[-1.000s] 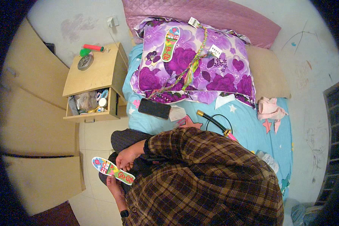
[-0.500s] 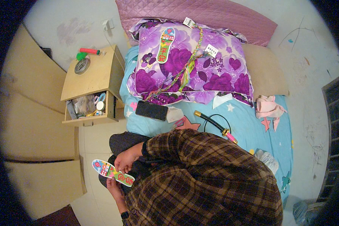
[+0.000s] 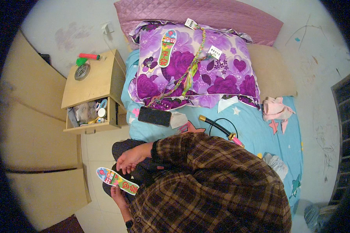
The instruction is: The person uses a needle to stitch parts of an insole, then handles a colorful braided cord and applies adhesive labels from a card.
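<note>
My left hand (image 3: 119, 195), a dark watch on its wrist, grips the near edge of a colourful patterned insole (image 3: 118, 181) with the thumb on top. The insole shows a house, green ground and red characters inside a white border. Just above it, apart from its surface, is my right hand (image 3: 129, 160), with fingers bent and drawn together. Whatever the right fingertips may pinch is too small to make out. A matching insole (image 3: 167, 48) lies on the purple floral pillow (image 3: 225, 81), beside a braided bundle of multicoloured thread (image 3: 190, 75) with white cards (image 3: 214, 52).
A black phone (image 3: 154, 116), white paper (image 3: 178, 120) and a toy sword (image 3: 223, 130) lie on the blue bedsheet (image 3: 256, 128). Pink cloth (image 3: 277, 109) is at the right. To the left, a wooden nightstand (image 3: 91, 83) has its filled drawer (image 3: 90, 131) pulled out.
My right hand has come up off the insole and moved slightly away from it. The left hand still holds the insole, which has shifted slightly. The whole view has shifted a little.
</note>
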Demonstrator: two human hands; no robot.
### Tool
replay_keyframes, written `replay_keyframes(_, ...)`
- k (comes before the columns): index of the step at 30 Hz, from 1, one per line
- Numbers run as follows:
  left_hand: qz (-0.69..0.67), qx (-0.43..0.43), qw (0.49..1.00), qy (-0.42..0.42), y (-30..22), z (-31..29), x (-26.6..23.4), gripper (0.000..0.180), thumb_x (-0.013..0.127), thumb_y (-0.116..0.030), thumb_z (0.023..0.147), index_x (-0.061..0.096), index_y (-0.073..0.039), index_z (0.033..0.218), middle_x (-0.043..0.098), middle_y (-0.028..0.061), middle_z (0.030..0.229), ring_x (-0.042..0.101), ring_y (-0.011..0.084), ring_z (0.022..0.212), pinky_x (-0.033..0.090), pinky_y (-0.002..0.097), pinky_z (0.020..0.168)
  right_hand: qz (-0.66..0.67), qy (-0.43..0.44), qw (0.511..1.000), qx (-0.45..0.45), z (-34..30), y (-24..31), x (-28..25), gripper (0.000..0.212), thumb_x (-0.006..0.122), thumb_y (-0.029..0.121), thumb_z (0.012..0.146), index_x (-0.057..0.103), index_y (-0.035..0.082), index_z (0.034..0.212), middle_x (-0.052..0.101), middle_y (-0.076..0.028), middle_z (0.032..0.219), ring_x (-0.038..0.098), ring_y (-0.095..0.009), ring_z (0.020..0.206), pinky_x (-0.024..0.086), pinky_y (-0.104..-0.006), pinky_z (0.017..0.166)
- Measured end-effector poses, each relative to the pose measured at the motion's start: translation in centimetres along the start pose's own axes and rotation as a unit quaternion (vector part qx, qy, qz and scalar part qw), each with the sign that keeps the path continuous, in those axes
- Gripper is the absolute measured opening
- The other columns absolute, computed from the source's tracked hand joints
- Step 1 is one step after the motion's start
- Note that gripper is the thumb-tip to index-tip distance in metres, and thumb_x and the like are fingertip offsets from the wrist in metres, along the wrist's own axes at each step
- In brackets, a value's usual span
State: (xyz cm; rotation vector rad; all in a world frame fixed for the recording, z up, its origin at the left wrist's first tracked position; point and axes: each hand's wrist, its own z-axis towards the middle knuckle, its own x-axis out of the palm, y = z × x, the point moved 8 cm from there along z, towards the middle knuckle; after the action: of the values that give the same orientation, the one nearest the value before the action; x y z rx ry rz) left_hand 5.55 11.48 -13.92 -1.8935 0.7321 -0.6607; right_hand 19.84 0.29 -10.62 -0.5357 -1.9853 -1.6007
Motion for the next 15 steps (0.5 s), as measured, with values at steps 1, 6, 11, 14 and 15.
replay_keyframes(1,0.002,0.001,1.000,0.007,0.0,0.2,0.2,0.010,0.045,-0.012,0.084,0.047,-0.002,0.085,0.054,0.0053,0.080,0.053,0.0120,0.069,0.045,0.0253,0.063,0.012,-0.013,1.000,-0.015,-1.0,0.4,-0.8,0.025,0.046,0.020,0.084,0.045,0.007,0.106,0.056,-0.005,0.084,0.054,-0.012,0.068,0.044,-0.0228,0.057)
replay_keyframes(6,0.042,0.020,0.998,0.041,-0.7,0.3,1.1,0.011,0.046,-0.013,0.084,0.047,-0.002,0.085,0.055,0.0051,0.079,0.053,0.0113,0.068,0.045,0.0250,0.062,0.041,-0.119,0.990,-0.069,-7.6,1.3,-5.3,0.026,0.047,0.021,0.084,0.046,0.007,0.105,0.056,-0.006,0.084,0.052,-0.010,0.069,0.042,-0.0198,0.057)
replay_keyframes(11,0.068,-0.007,0.997,0.032,-0.9,0.2,1.5,0.012,0.046,-0.015,0.084,0.048,-0.003,0.085,0.055,0.0043,0.079,0.053,0.0110,0.067,0.045,0.0247,0.060,0.094,-0.414,0.890,-0.165,-16.6,2.3,-12.6,0.022,0.051,0.022,0.080,0.051,0.007,0.096,0.051,-0.003,0.073,0.045,-0.009,0.058,0.038,-0.0205,0.047)
replay_keyframes(14,0.088,-0.008,0.996,0.024,-0.4,0.5,0.7,0.011,0.046,-0.015,0.084,0.049,-0.004,0.084,0.055,0.0037,0.078,0.053,0.0107,0.066,0.045,0.0246,0.059,0.134,-0.519,0.806,-0.249,-23.8,4.3,-15.4,0.017,0.053,0.023,0.078,0.052,0.008,0.086,0.049,-0.001,0.069,0.042,-0.009,0.052,0.035,-0.0208,0.041)
replay_keyframes(15,0.097,-0.011,0.995,0.031,0.2,1.0,0.0,0.011,0.046,-0.015,0.084,0.049,-0.005,0.084,0.055,0.0035,0.078,0.053,0.0106,0.066,0.045,0.0246,0.059,0.142,-0.548,0.777,-0.275,-26.3,4.7,-16.4,0.015,0.053,0.023,0.078,0.052,0.009,0.084,0.049,-0.001,0.069,0.042,-0.008,0.051,0.034,-0.0206,0.040)
